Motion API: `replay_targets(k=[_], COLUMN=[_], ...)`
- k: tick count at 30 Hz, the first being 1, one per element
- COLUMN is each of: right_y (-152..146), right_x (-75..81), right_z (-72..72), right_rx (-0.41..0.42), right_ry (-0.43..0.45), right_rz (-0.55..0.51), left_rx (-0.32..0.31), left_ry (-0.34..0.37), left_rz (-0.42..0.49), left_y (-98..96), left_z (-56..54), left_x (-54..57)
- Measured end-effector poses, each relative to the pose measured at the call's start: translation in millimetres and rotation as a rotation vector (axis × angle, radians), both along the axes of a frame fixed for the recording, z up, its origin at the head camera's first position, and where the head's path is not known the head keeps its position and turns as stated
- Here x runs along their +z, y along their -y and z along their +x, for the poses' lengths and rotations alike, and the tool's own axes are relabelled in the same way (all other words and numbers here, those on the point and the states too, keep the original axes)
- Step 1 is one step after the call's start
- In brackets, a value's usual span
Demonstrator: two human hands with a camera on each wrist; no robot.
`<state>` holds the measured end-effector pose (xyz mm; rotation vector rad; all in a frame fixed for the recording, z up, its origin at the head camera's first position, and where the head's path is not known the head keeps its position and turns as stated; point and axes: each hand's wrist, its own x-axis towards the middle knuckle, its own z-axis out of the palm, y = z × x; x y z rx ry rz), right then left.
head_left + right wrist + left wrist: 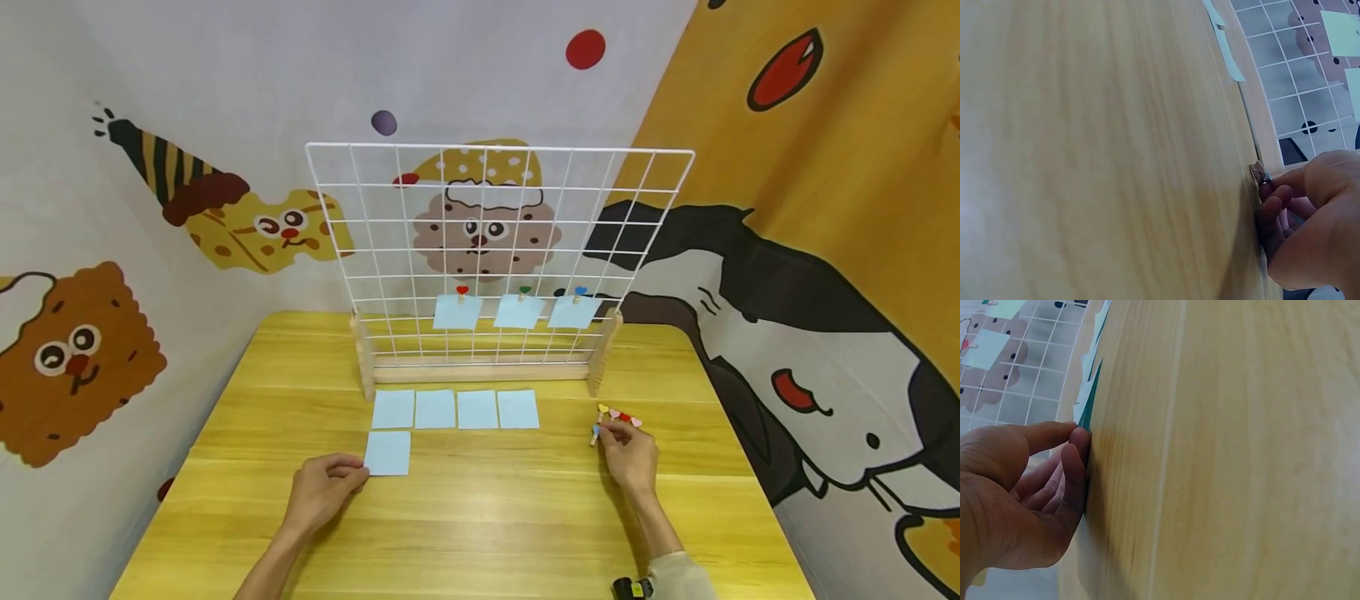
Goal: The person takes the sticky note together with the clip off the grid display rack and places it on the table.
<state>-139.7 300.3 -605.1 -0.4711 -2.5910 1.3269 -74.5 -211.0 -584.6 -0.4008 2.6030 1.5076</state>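
In the head view, my left hand (322,492) pinches the left edge of a light blue square paper (387,454) lying in front of a row of similar papers (456,409). The left wrist view shows the edge of that paper (1087,409) tilted up off the table at my thumb and forefinger. Over on the right, my right hand (632,458) pinches a small wooden clothespin with a blue heart (596,432). Beside its fingertips lie several more heart clothespins (625,417), yellow, pink and red. In the right wrist view the fingers partly hide the clothespins (1256,170).
A white wire grid (480,250) stands in a wooden base (480,372) behind the papers. Three blue papers hang low on it from red, green and blue heart clothespins (522,310). The wooden table (480,533) meets printed curtains at its back and sides.
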Motion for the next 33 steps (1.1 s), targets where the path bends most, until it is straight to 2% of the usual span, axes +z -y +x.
replay_targets(k=[14, 21, 30, 33], right_y=[-2.7, -3.2, -5.4, -6.0], right_x=[-4.1, -5.2, -2.9, -1.7], right_z=[-1.1, -0.5, 1.5, 1.7], right_rx=[0.004, -0.008, -0.015, -0.014], right_ry=[-0.027, -0.035, -0.012, -0.007], right_rz=[0.034, 0.04, -0.001, 0.002], left_rx=[0.01, 0.006, -0.012, -0.001], left_ry=[-0.003, -0.008, -0.036, -0.03], left_rz=[0.011, -0.004, -0.053, -0.056], left_y=[-1.7, -1.0, 1.0, 1.5], left_z=[-0.9, 0.1, 2.4, 2.6], left_x=[-0.1, -0.2, 0.2, 1.0])
